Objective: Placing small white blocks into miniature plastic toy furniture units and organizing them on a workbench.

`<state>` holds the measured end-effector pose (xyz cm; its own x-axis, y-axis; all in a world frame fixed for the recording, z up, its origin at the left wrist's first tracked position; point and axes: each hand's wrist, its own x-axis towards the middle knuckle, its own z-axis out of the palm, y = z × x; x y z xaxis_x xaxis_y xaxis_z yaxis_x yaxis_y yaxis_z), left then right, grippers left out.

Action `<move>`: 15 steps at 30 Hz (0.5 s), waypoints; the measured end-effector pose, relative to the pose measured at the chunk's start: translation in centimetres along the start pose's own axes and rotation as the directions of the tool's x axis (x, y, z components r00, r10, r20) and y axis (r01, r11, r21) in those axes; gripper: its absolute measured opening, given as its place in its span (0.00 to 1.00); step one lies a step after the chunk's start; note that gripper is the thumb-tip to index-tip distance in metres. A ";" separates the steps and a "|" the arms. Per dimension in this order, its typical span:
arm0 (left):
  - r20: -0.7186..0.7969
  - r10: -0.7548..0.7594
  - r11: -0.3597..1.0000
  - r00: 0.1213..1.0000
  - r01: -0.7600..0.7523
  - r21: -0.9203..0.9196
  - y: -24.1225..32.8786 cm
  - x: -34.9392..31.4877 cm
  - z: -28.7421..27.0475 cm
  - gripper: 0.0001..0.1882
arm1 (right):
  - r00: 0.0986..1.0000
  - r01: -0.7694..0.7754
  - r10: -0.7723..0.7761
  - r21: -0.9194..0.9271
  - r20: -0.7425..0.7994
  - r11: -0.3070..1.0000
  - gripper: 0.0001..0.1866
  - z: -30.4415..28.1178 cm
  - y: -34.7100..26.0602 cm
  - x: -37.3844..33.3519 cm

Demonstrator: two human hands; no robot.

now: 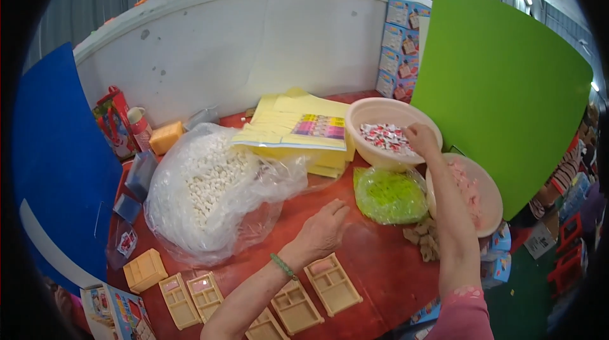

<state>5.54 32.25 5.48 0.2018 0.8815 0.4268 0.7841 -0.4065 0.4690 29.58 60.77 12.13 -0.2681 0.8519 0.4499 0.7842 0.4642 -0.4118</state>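
Observation:
My right hand (422,139) reaches over the rim of a white bowl (363,146) at the back right. Its fingers are bent closed at the small red-and-white pieces (387,138) inside; what they hold, if anything, is hidden. My left hand (323,226), with a green bead bracelet (283,266) at the wrist, hovers over the red table, fingers loosely stretched and apart from any object. Below it lie several cream compartment trays (333,284), two of them (179,302) with a pink piece in the top compartment. A bag of lime-green pieces (391,195) sits beyond my left hand.
A large clear bag of small white pieces (216,181) fills the left middle. Yellow sheets (285,118) lie behind it. A bowl of pink pieces (468,191) stands under my right forearm, beside brownish pieces (424,238). Blue (60,156) and green boards (501,86) flank the red table (387,276).

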 end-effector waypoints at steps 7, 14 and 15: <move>-0.346 0.086 0.880 0.934 0.092 0.466 -6.9 6.6 -4.3 0.30 | 0.835 0.299 -0.157 -0.193 0.528 0.935 0.34 9.5 3.3 2.9; -0.175 -0.146 0.912 0.974 0.201 0.357 -10.3 7.5 0.3 0.26 | 0.807 0.210 0.066 -0.389 0.587 0.897 0.20 7.3 11.5 6.5; -0.241 -0.107 0.946 0.965 0.173 0.274 -8.9 8.4 2.0 0.33 | 0.760 0.295 -0.049 -0.278 0.648 0.914 0.24 5.6 16.5 6.5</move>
<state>1.42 43.74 3.37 -0.0306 0.8357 0.5483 0.9376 -0.1661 0.3055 37.66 75.36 3.78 -0.6045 0.7821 -0.1512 0.7932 0.6086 -0.0232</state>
